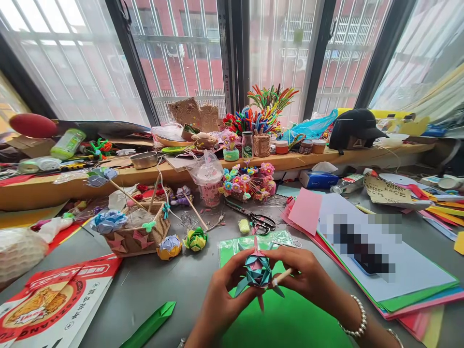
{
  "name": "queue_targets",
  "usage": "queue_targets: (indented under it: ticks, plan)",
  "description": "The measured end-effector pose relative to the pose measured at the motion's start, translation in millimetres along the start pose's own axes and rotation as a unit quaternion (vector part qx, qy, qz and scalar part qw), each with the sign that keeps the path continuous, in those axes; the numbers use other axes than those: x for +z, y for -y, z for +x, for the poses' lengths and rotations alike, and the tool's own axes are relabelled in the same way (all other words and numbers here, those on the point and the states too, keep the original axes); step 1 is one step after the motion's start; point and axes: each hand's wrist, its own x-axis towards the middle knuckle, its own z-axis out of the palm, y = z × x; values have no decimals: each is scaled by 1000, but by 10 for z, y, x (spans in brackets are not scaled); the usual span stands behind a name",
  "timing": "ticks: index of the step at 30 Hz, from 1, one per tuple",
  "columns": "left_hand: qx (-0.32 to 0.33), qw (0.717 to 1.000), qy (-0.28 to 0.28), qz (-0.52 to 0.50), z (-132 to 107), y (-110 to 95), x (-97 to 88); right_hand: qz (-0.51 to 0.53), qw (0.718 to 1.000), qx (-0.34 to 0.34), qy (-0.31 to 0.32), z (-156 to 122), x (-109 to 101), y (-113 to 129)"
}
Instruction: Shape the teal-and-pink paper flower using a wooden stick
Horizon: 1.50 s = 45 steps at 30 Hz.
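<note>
A folded paper flower (258, 273) in teal and pink is held between both hands over the green paper. My left hand (228, 287) has its fingers curled round the flower's left side, thumb below and index finger at the top. From the right, my right hand (308, 274) closes on it, fingertips at the upper edge and thumb beneath. A pale wooden stick (283, 276) juts out of the flower's right side, against my right hand's fingers. Green paper (286, 324), partly in a clear sleeve, lies underneath. To the left is a folded green paper strip (150, 326).
Black scissors (263, 223) lie beyond the hands. Yellow (169, 247) and green (195, 239) paper flowers sit beside a decorated box (141, 237). A lidded cup (208, 181) stands behind. Stacked coloured paper (416, 275) is at right, a printed food bag (54, 299) at left.
</note>
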Motion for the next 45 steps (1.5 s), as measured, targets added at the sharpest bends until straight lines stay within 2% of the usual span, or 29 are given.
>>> queue_targets:
  ticks: [7,14,21,30,38,45]
  plan:
    - [9,1000,16,-8,-3,2,-34,1,997,-54,-50,-11,62,-6]
    - [-5,999,17,-31,-36,-96,-31,-19,991,-104,-83,-18,70,23]
    - [4,1000,30,5,-34,-105,-44,-37,989,-119,-74,-56,84,-10]
    - [-23,999,33,19,-50,-107,-59,-115,972,-177,-105,-42,68,64]
    - [-20,998,47,26,-57,-76,-67,-163,965,-186,-87,-54,69,60]
    - [-27,998,57,18,-39,-133,-69,-174,963,-192,-70,-62,62,102]
